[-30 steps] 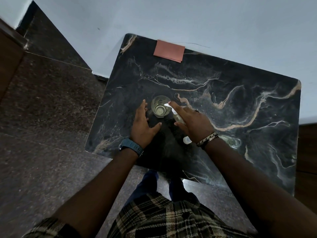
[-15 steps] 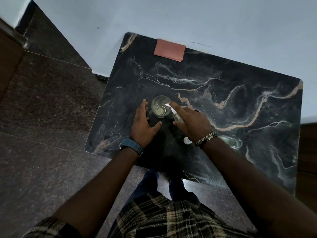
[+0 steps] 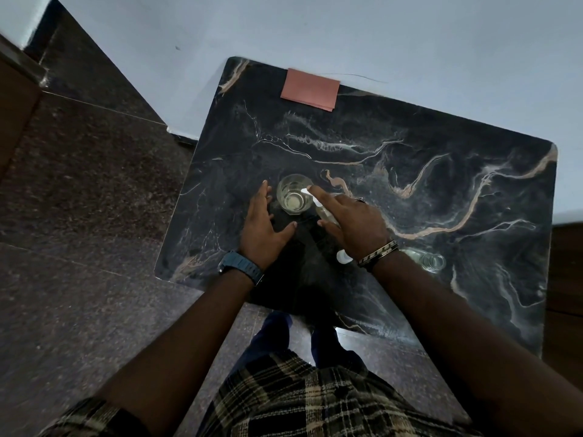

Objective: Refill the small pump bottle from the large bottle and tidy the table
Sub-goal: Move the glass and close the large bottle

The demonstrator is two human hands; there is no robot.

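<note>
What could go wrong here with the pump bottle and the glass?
The right hand aims the pump bottle nozzle over the glass; liquid could miss the rim and wet the table. The left hand beside the glass is not gripping it, so a nudge might tip it.
</note>
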